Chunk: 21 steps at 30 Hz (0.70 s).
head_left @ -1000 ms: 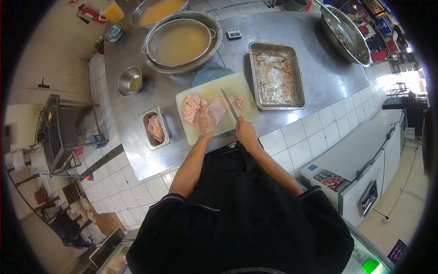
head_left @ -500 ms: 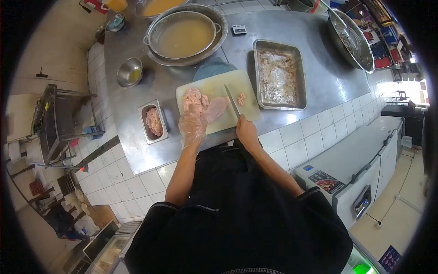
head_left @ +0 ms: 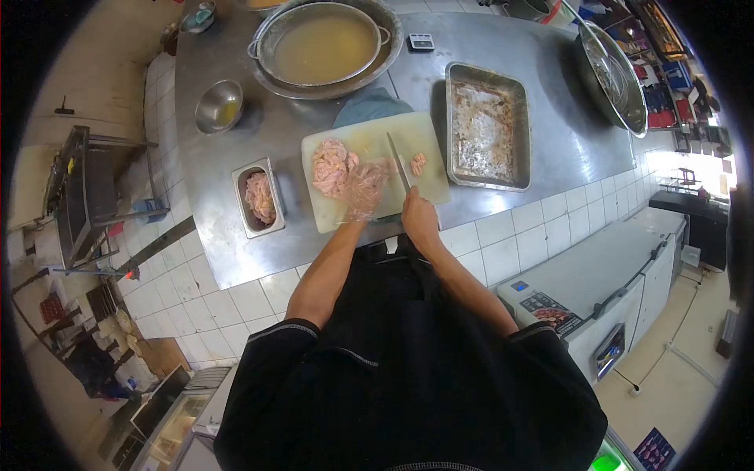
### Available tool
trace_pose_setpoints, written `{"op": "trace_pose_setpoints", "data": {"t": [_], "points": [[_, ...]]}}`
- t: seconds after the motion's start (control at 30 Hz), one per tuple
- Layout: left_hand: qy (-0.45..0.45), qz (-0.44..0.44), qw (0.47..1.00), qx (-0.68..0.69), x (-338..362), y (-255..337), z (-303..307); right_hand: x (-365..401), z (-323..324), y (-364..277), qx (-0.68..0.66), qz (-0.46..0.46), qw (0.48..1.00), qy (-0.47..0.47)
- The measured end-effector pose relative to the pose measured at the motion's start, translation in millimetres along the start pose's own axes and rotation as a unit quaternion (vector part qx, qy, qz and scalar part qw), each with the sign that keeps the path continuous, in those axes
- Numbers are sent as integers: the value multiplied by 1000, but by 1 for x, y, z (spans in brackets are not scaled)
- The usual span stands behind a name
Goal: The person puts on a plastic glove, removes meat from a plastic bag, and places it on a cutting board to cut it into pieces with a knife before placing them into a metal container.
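My left hand (head_left: 364, 193), in a clear plastic glove, presses and holds a piece of raw chicken (head_left: 386, 166) on the white cutting board (head_left: 433, 157). The glove and fingers cover most of this piece. In my right hand (head_left: 420, 215) is the handle of a kitchen knife (head_left: 398, 161); its blade points away from me, just right of the held piece. A heap of raw chicken (head_left: 331, 163) lies at the board's left. Several small cut bits (head_left: 418, 163) sit right of the blade.
Left of the board stands a steel container (head_left: 260, 200) of raw meat, with a small metal bowl (head_left: 219, 107) behind it. Large basins (head_left: 320, 47) hold cloudy liquid at the back. A stained metal tray (head_left: 488, 125) and a small scale (head_left: 421, 42) are to the right.
My left hand has moved right, from beside the heap onto the chicken piece near the knife. My right hand keeps the knife in about the same place. The camera view has shifted slightly.
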State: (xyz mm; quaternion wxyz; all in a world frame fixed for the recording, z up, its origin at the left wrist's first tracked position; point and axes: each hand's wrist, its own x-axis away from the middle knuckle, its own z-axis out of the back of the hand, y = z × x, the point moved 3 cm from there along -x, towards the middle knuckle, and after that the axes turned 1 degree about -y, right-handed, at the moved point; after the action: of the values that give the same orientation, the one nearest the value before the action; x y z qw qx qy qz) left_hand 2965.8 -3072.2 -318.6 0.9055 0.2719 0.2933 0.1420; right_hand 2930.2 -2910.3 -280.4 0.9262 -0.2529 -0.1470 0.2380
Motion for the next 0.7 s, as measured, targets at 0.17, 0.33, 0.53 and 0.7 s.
{"op": "trace_pose_setpoints", "data": {"t": [0.17,0.33,0.53,0.7], "points": [[-19,-10,1000,-20,-7,2,4,-37,-17,-19,25,24,999,-2],[-37,-1,999,-4,-3,-13,-7,-56,-31,-24,32,2,999,-7],[-76,13,997,-17,-9,-11,-3,-35,-23,-21,26,-1,1000,-18],[-40,-29,998,-38,-9,-6,-2,-8,-24,-8,14,-25,999,-42]]}}
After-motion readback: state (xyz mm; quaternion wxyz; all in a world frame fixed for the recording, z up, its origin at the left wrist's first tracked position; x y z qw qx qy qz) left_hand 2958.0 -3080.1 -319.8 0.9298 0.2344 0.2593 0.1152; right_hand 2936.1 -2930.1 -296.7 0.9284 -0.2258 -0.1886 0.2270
